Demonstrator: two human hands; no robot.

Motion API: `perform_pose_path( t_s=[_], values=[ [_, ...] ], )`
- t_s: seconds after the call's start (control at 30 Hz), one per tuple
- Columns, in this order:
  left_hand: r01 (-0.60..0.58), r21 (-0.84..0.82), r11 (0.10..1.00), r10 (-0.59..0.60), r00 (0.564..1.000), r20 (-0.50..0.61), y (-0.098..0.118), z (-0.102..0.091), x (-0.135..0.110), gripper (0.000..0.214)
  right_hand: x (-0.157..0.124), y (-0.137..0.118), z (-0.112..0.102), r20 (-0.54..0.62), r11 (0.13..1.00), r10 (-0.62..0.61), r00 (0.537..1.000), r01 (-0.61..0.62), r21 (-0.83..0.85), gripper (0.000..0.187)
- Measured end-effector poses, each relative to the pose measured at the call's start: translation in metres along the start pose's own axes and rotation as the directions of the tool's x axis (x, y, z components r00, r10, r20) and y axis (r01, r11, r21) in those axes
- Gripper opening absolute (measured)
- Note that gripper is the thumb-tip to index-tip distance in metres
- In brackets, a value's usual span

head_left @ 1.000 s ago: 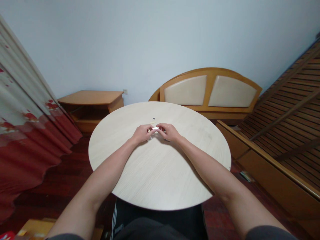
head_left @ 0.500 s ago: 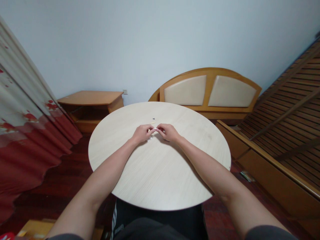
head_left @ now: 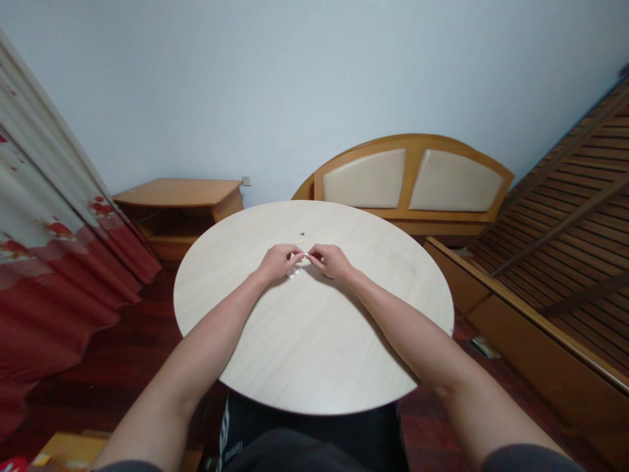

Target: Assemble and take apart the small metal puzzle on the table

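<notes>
My left hand (head_left: 278,262) and my right hand (head_left: 331,259) meet over the far middle of a round pale wooden table (head_left: 314,354). The fingertips of both are pinched together on a tiny white object (head_left: 305,255) held between them; it is too small to name. A small white scrap (head_left: 293,273) shows under my left hand on the tabletop. Just beyond the hands lie a short tan sliver (head_left: 299,243) and a tiny dark speck (head_left: 303,233).
A low wooden cabinet (head_left: 181,203) stands at the back left by a red and white curtain (head_left: 54,249). A padded wooden headboard (head_left: 413,177) leans on the wall behind the table. A slatted bed frame (head_left: 565,216) rises on the right.
The pinch has tightened: less of the white object shows between my fingertips than a second ago. Both hands stay in the same place.
</notes>
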State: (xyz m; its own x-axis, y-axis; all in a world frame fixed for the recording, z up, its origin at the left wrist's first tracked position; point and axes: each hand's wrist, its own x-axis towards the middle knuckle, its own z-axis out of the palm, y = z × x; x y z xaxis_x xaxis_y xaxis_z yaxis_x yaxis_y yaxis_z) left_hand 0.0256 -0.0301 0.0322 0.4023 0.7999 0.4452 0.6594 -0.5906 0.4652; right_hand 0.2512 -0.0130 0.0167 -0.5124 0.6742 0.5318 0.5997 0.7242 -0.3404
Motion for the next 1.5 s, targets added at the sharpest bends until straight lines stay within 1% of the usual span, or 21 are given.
perform_pose_path(
  t_s=[0.37,0.47,0.57,0.63,0.73,0.83,0.93,1.13,1.3,1.5],
  values=[
    [0.006,-0.014,1.000,-0.005,1.000,0.017,0.005,-0.004,0.000,0.028,-0.001,-0.003,-0.002,0.014,1.000,0.022,1.000,-0.022,-0.001,0.021],
    [0.030,-0.077,0.997,-0.029,0.999,0.014,0.000,-0.013,0.002,0.030,0.000,-0.004,-0.004,0.010,0.999,0.022,1.000,-0.022,0.029,0.021],
    [0.096,-0.190,0.977,-0.095,0.995,0.015,-0.013,-0.030,0.003,0.032,0.001,-0.003,-0.008,-0.006,0.998,0.030,1.000,-0.030,0.059,0.019],
    [0.147,-0.214,0.966,-0.137,0.989,0.064,-0.024,-0.041,0.003,0.031,0.001,0.000,-0.010,-0.012,0.997,0.044,0.999,-0.043,0.067,0.019],
    [0.209,-0.191,0.959,-0.171,0.965,0.198,-0.036,-0.049,0.000,0.025,0.000,0.003,-0.010,-0.009,0.996,0.065,0.998,-0.064,0.063,0.019],
    [0.244,-0.164,0.956,-0.185,0.932,0.311,-0.042,-0.046,-0.004,0.022,-0.001,0.004,-0.009,-0.007,0.996,0.067,0.998,-0.067,0.055,0.019],
    [0.255,-0.151,0.955,-0.186,0.913,0.364,-0.044,-0.043,-0.006,0.020,-0.001,0.004,-0.009,0.004,0.997,0.064,0.998,-0.064,0.045,0.019],
    [0.250,-0.216,0.944,-0.149,0.906,0.397,-0.045,-0.042,-0.006,0.017,-0.001,0.006,-0.009,0.026,0.998,0.061,0.998,-0.061,0.021,0.021],
    [0.241,-0.252,0.937,-0.129,0.911,0.393,-0.046,-0.040,-0.006,0.017,-0.001,0.007,-0.009,0.038,0.998,0.067,0.997,-0.068,0.016,0.021],
    [0.240,-0.205,0.949,-0.151,0.915,0.373,-0.047,-0.039,-0.006,0.017,-0.001,0.008,-0.009,0.051,0.997,0.078,0.996,-0.078,-0.001,0.022]
  ],
)
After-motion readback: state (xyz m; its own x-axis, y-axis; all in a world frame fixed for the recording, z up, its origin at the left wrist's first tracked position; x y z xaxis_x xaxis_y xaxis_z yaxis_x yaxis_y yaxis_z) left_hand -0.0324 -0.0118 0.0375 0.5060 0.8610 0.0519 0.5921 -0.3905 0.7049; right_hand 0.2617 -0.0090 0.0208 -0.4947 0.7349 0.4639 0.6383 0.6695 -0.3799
